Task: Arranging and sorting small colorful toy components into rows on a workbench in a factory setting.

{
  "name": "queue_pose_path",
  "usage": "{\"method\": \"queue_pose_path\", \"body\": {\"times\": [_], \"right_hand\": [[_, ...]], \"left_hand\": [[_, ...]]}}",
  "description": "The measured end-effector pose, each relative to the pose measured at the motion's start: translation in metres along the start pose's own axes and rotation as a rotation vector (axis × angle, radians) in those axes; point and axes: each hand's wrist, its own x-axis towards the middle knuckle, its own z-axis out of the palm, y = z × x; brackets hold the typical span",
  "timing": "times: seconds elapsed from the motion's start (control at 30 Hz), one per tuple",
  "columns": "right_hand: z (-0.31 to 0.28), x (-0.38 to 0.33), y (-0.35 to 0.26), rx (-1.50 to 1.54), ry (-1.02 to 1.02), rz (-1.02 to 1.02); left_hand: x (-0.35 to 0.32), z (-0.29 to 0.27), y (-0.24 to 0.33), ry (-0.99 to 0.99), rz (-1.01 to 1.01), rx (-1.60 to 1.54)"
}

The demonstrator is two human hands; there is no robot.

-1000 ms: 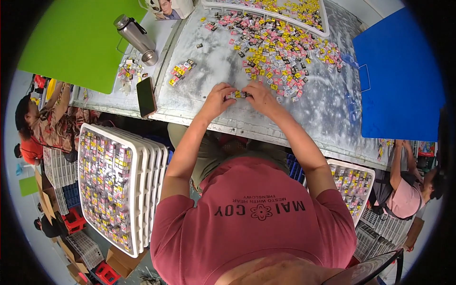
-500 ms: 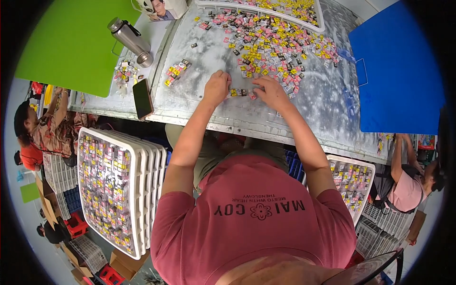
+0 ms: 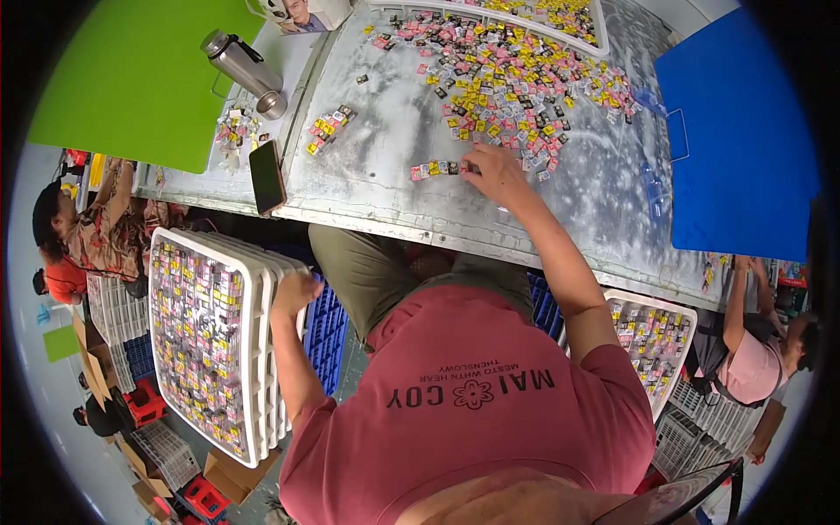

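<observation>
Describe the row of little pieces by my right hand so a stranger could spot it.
On the grey table, find the big loose pile. Near its lower left edge, a short row of small pieces ends at your right hand. Unlike the wider clump to its left, it runs single file.

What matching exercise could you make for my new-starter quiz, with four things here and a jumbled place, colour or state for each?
1. Left hand
2. Right hand
3. Phone
4. Flask

A. Dark-screened
B. At the white tray stack
C. Metallic grey
D. At the right end of a short row of small pieces

Pairs: 1-B, 2-D, 3-A, 4-C.
</observation>
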Motion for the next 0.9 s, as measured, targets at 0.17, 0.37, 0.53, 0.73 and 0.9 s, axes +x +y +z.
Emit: {"method": "queue_pose_path", "body": {"times": [0.17, 0.37, 0.53, 0.73, 0.9], "right_hand": [[0.003, 0.031, 0.005, 0.050, 0.291, -0.020], [0.016, 0.071, 0.026, -0.213, 0.362, 0.024], [0.016, 0.077, 0.027, -0.212, 0.385, 0.007], [-0.005, 0.050, 0.032, -0.020, 0.279, 0.053], [-0.008, 0.035, 0.056, -0.258, 0.449, 0.036]], "left_hand": [[0.007, 0.067, -0.104, 0.086, -0.092, 0.323], [0.003, 0.010, 0.042, 0.046, 0.169, 0.050], [0.001, -0.019, 0.139, 0.176, 0.395, -0.219], [0.029, -0.016, 0.177, 0.212, 0.340, -0.209], [0.050, 0.005, 0.178, 0.532, 0.755, -0.077]]}}
